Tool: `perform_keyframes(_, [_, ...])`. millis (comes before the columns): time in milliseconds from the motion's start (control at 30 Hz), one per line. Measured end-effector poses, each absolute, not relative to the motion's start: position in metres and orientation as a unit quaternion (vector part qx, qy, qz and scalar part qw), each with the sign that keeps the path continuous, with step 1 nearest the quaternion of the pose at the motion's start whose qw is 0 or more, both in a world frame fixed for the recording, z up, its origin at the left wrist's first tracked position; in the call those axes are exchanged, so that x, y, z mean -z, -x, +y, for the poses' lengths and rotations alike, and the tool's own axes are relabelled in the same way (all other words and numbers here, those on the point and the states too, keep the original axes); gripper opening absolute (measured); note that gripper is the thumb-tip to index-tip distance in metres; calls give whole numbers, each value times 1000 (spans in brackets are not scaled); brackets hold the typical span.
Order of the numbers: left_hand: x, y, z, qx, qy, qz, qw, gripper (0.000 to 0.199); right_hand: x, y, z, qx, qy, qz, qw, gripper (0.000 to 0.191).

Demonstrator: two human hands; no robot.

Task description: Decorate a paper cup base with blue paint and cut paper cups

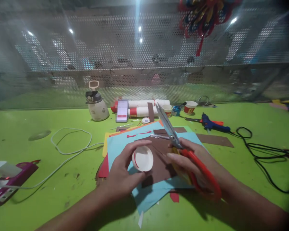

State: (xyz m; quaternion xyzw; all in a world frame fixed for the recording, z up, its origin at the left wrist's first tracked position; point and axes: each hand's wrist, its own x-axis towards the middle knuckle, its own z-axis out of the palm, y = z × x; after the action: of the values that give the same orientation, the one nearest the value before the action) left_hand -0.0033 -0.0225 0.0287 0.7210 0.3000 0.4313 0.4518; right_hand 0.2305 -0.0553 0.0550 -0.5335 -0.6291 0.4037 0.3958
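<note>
My left hand (125, 170) is curled round a small white paper cup (144, 159), thumb below and fingers above, with its round opening towards me. A red line shows inside the cup. My right hand (192, 157) grips a large pair of scissors (170, 126) by its red handle, the blades pointing up and away to the left. A second, thinner metal tip (160, 137) and something yellow show by the same hand; whether they belong to another tool I cannot tell. Under both hands lie brown paper (159, 171) and light blue paper sheets (146, 200).
At the back stand a bottle (97, 107), a phone (122, 110), stacked paper cups (142, 111), a blue paint jar (176, 111) and a cup (190, 107). A blue glue gun (213, 124) with a black cord lies right. A purple power strip (21, 176) and white cable (62, 163) are left.
</note>
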Motion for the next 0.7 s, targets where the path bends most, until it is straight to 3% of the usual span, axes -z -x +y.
perform_keyframes(200, [-15,-4,-36,-453,-784,210,368,81,-54,-195,-62,-470,468,-603,444,34])
perform_keyframes(400, [-7,-8,-39,-444,-774,243,380,74,-38,-192,-55,-410,469,-608,492,37])
perform_keyframes(500, [-10,-8,-41,-421,-739,265,456,70,-31,-196,-50,-363,475,-616,513,44])
perform_keyframes(633, [-23,-6,-38,-372,-618,207,661,70,-22,-201,-48,-290,482,-624,543,53])
perform_keyframes(700, [-30,-6,-36,-346,-580,216,705,57,-19,-202,-50,-260,474,-632,555,57])
